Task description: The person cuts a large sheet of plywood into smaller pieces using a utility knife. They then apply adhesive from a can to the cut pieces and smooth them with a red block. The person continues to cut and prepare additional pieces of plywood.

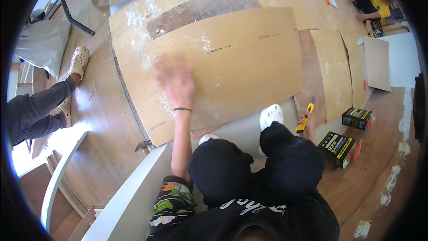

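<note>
My left hand (174, 80) is stretched over the left part of a large tan laminate sheet (249, 71). Motion smears its fingers, and whether the palm touches the sheet is unclear. White dusty smears mark the sheet around it, and a printed arrow shows farther right. Beside my right knee, my right hand (308, 130) is closed around a yellow utility knife (304, 119), its tip pointing away from me. Under the tan sheet's right edge lies a brown board (310, 71).
Black and yellow tins (337, 150) stand at my right. A claw hammer (142, 145) lies left of the sheet's near corner. Another person's leg (38, 109) is at the left; someone in a yellow shirt (378, 2) sits far right. A white panel (129, 196) runs along my left.
</note>
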### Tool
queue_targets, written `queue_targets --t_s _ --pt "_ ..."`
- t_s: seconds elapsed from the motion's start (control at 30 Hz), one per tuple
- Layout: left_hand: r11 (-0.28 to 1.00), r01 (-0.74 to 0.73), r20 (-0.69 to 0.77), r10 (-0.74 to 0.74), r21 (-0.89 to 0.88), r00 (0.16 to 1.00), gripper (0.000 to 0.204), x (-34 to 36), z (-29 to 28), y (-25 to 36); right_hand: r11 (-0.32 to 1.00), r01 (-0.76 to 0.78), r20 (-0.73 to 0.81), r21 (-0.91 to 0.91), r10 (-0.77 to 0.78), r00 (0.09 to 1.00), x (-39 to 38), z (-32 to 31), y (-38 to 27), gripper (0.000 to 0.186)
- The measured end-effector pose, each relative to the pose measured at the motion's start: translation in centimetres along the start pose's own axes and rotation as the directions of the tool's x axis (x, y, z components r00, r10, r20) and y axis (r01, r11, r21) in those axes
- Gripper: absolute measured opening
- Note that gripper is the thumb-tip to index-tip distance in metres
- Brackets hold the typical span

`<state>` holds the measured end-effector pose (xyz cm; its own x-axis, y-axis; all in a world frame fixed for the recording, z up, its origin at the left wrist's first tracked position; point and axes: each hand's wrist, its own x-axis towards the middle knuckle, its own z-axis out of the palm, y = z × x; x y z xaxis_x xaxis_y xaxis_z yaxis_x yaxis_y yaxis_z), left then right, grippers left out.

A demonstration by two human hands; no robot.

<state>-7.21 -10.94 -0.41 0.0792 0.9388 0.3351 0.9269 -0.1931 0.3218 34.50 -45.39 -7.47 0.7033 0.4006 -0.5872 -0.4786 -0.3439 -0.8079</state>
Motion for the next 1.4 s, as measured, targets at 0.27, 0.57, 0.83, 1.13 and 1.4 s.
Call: queue_targets --t_s 0.27,0.57,0.83,1.13,1.4 --pt "0.948 -0.289 -0.015 0.293 0.134 0.956 0.056 -2.3 2.7 -1.8 0.978 0.038 -0.093 0.207 -0.019 0.995 3.1 2.4 0.3 0.025" --pt "0.824 0.554 -0.29 -0.505 0.121 0.813 0.056 -4.5 -2.5 -21.9 0.992 0.084 0.052 0.099 -0.089 0.995 0.2 4.1 -8.4 0.054" --pt "0.806 0.581 -0.324 -0.521 0.118 0.789 0.066 -6.6 -4.5 -13.2 0.917 0.167 0.382 0.362 -0.31 0.871 2.3 5.9 -17.5 0.047" --pt "0.879 0.458 -0.26 -0.416 0.133 0.872 0.073 -8.2 -1.6 -3.8 0.947 0.153 0.507 0.284 -0.283 0.814 1.9 8.3 -16.2 0.038" --pt "0.937 0.342 -0.144 -0.331 0.067 0.933 0.077 -6.0 0.9 1.5 0.951 0.013 0.671 0.308 -0.227 0.705 1.9 8.1 -14.5 0.052"
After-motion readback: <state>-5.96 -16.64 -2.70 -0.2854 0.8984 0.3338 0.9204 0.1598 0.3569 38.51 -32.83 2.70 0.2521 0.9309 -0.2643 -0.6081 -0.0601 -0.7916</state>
